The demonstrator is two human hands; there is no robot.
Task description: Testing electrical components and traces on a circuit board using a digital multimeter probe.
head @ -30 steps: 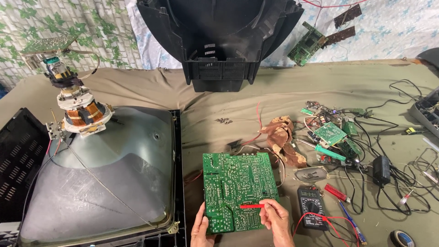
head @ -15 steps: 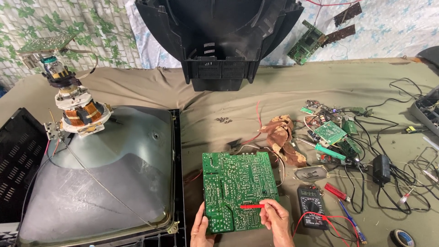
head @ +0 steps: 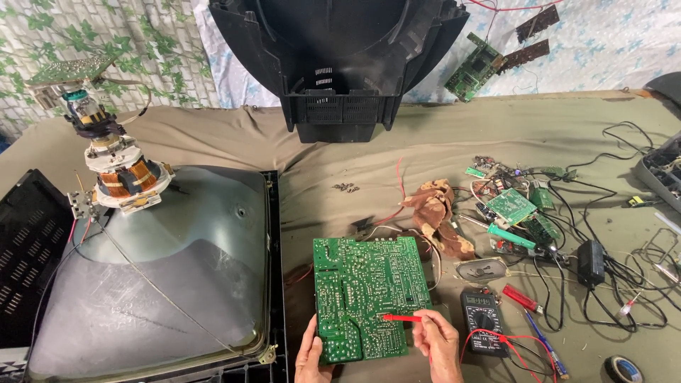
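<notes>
On the cloth-covered bench, near its front edge, one green circuit board (head: 369,294) lies solder side up. Left hand (head: 312,358) grips the board's lower left corner, thumb on top, steadying it. Right hand (head: 438,340) is closed around one red test probe (head: 402,318), held like a pen, tip touching the board's lower right area.

Progress, judged from the layout: the set is already dismantled. One picture tube (head: 152,276) lies face down to the left of the board, neck and copper yoke up; one black rear housing (head: 340,53) stands at the back of the bench. The board is out and under probing, so checking appears under way; only one spot is contacted, and most of the board looks yet to be covered. Nothing shows reassembly begun.

Count: one multimeter (head: 482,323) just right of the right hand, red lead running off it; one red probe in use, black probe not identified. One brown rag (head: 436,213) behind the board. Several smaller green boards (head: 512,206) well to the right among tangled black cables; exact number unclear.
</notes>
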